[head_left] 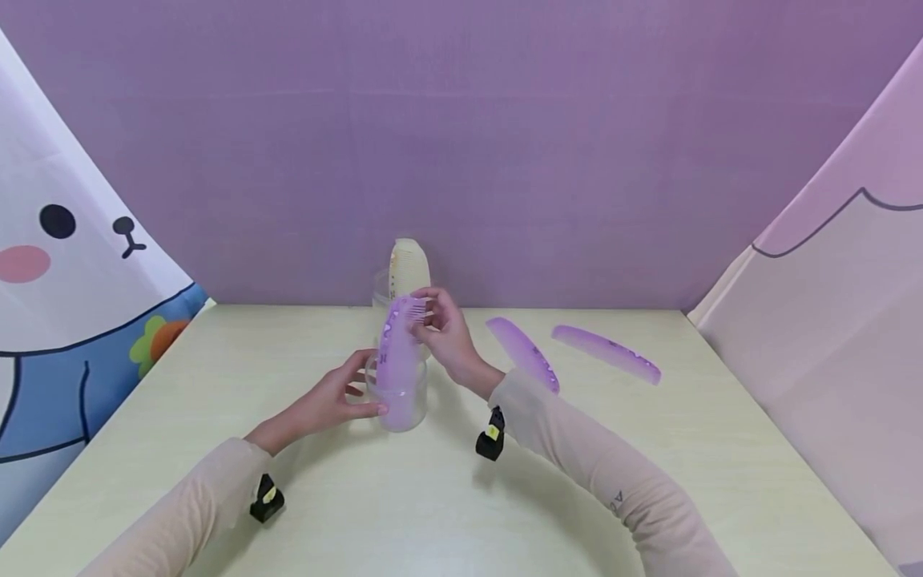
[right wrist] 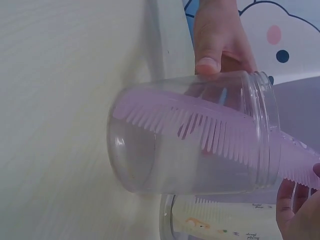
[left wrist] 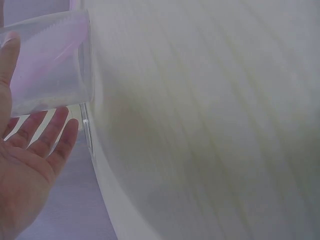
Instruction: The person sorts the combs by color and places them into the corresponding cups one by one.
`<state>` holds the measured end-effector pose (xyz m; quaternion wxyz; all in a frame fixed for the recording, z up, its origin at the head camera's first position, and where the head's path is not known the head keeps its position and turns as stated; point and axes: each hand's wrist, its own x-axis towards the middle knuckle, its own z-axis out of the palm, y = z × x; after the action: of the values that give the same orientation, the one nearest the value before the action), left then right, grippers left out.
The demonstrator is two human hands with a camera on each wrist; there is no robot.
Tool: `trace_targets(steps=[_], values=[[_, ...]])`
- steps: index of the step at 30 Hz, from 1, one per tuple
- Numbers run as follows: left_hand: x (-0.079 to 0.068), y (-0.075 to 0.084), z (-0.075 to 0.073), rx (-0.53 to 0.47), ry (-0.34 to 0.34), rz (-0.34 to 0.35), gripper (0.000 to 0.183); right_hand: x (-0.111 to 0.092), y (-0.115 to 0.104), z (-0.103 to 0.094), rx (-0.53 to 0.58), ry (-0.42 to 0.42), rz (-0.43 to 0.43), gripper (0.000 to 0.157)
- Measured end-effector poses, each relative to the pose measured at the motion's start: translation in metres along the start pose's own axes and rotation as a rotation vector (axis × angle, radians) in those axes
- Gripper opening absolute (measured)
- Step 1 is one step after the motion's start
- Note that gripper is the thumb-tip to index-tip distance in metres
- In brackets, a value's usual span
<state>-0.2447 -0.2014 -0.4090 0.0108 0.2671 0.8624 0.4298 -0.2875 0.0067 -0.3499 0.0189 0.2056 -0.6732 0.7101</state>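
A purple comb (head_left: 395, 340) stands in the front clear plastic jar (right wrist: 145, 177), its lower end at the jar's bottom and its upper part above the rim. My right hand (head_left: 452, 344) pinches the upper part of the comb at its toothed side. From the left, my left hand (head_left: 333, 402) holds the jar, thumb on the near side and fingers on the far side. Just behind is a second clear jar (head_left: 380, 290) with a pale yellow comb (head_left: 409, 266) upright in it. The front jar and comb partly hide it.
Two more purple combs lie flat on the light wooden table (head_left: 447, 505) to the right: a nearer comb (head_left: 525, 353) beside my right forearm and a farther comb (head_left: 607, 353). A purple cloth backdrop (head_left: 505, 160) rises at the table's back edge, with printed curtains at both sides.
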Motion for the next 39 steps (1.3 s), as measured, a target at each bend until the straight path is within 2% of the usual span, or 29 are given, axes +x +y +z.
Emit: trace_targets(steps=[14,22,26,32,39], values=[[0.000,-0.001,0.001,0.007,-0.006,0.007,0.079,0.004,0.005,-0.005,0.018,0.045,0.100,0.048],[0.000,0.000,0.000,0.015,-0.005,0.022,0.078,0.003,0.002,-0.007,0.007,0.042,0.121,0.047],[0.001,0.000,0.000,0.012,-0.005,0.004,0.079,0.003,0.000,-0.010,-0.013,0.035,0.112,0.046],[0.000,0.000,-0.001,0.016,-0.007,0.005,0.079,0.006,-0.001,-0.022,-0.004,0.019,0.090,0.046],[0.000,0.001,-0.001,0.015,-0.001,-0.004,0.080,0.007,-0.003,-0.046,-0.041,-0.017,0.086,0.045]])
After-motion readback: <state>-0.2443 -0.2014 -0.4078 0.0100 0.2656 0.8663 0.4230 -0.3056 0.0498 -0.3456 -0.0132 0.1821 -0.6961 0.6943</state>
